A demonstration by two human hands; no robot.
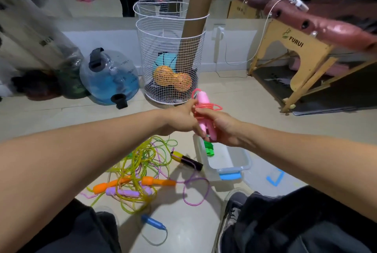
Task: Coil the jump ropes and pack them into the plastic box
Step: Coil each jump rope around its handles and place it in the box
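Both hands hold a coiled pink jump rope (202, 103) above the floor, in front of me. My right hand (221, 128) grips its pink handles from the right. My left hand (184, 117) pinches the red-pink cord wrapped round them. Just below stands the clear plastic box (234, 168) with blue latches, holding a green jump rope (209, 148) at its far end. A tangle of ropes (140, 168) lies on the floor to the left of the box, with orange (106, 186), purple (122, 192), yellow-black (186, 160) and blue handles (153, 222).
A white wire basket (171, 65) with balls and cardboard tubes stands straight ahead by a mirror wall. A blue water bag (110, 78) lies to its left. A folding massage table (306, 34) fills the right side. My knees and a shoe (232, 218) are near the bottom edge.
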